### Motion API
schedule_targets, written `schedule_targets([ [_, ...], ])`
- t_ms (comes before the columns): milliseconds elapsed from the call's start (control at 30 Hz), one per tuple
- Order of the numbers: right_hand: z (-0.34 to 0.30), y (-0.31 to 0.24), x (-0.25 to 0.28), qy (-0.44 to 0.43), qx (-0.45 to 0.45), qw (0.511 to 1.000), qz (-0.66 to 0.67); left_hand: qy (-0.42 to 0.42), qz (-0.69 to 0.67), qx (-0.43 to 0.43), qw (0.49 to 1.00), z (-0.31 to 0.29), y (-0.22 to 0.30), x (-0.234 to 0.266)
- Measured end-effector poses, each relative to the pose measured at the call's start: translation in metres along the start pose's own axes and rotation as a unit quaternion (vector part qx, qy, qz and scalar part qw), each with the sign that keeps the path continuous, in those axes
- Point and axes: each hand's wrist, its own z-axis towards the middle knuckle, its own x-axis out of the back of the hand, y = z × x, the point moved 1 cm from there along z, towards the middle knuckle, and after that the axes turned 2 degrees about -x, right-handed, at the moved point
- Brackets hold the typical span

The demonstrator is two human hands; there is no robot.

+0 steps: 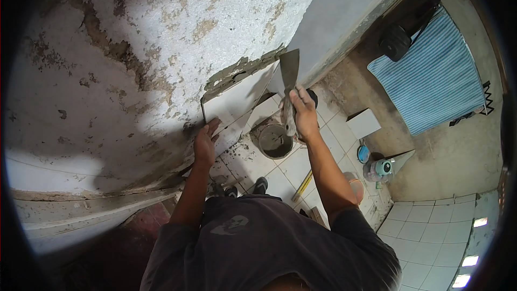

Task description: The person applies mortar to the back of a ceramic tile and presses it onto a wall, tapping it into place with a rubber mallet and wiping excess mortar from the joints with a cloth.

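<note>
My right hand (305, 114) is closed round the handle of a putty knife (290, 70). Its wide grey blade points up, close to the right end of a white wall tile (229, 103). My left hand (205, 143) has its fingers stretched out against the lower left edge of that tile. Wet grey mortar (237, 77) shows in a rough band along the tile's top edge, below the peeling wall (204, 27). On the floor below the putty knife stands a bucket (276, 156) with grey mortar in it.
Pale floor tiles (283, 183) with mortar spatters lie around my feet. To the right are a loose white tile (364, 124), a blue round object (363, 153), a clear jug with a teal lid (377, 171) and a yellow strip (304, 185). A blue striped cloth (431, 73) hangs beyond.
</note>
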Motion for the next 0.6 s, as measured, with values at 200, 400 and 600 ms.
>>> schedule_targets([
  [200,0.024,-0.004,0.005,0.067,0.014,0.997,0.035,-0.006,-0.005,-0.002,1.0,0.003,-0.004,0.006],
  [400,0.033,-0.018,0.009,0.071,-0.04,0.997,0.006,-0.006,0.002,0.002,1.0,0.003,-0.003,0.005],
  [600,0.033,-0.029,0.003,0.091,-0.052,0.994,-0.025,-0.005,0.006,0.004,1.0,0.001,0.0,0.004],
])
